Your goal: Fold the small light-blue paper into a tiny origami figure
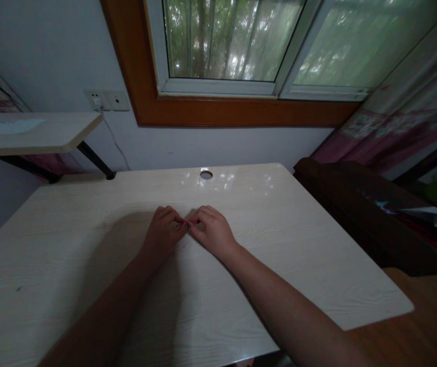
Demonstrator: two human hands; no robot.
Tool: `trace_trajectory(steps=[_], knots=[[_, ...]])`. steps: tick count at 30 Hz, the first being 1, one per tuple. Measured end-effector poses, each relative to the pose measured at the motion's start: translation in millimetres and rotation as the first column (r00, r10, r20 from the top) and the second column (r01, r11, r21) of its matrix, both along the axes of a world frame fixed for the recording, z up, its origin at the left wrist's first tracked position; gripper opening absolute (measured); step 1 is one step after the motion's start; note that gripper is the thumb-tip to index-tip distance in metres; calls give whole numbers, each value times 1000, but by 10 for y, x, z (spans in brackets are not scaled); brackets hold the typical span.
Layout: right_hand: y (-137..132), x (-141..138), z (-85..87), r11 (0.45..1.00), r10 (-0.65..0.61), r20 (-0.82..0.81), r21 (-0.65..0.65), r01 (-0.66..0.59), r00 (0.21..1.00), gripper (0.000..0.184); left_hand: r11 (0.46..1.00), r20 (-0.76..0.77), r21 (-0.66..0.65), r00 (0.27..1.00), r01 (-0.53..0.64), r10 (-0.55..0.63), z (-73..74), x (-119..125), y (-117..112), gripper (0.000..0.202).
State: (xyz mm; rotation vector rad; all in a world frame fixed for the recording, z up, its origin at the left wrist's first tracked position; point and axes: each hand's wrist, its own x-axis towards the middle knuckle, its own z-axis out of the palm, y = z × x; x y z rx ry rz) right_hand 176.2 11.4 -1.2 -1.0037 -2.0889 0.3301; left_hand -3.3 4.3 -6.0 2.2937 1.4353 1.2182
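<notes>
Both hands meet over the middle of the pale wood-grain desk. My left hand is closed in a pinch, thumb and forefinger pressed together at the fingertips. My right hand pinches from the other side, its fingertips touching or almost touching those of the left. Between them shows a tiny dark object, mostly covered by the fingers and too small to name. Both wrists are low over the desktop.
A cable hole lies near the desk's back edge. A raised shelf on black legs stands at the left. A small dark speck is on the desk at left. Dark brown furniture stands beyond the right edge.
</notes>
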Motion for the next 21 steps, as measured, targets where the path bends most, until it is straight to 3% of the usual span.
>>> trace_trajectory(steps=[9,21], knots=[[1,54,52,999,35,125,21,-38,991,5,1000,-51,14,999,4,-3,-25,-1,3,12],[-6,-10,6,1000,-29,19,0,29,999,13,1000,-28,9,1000,-9,9,-31,1,3,12]])
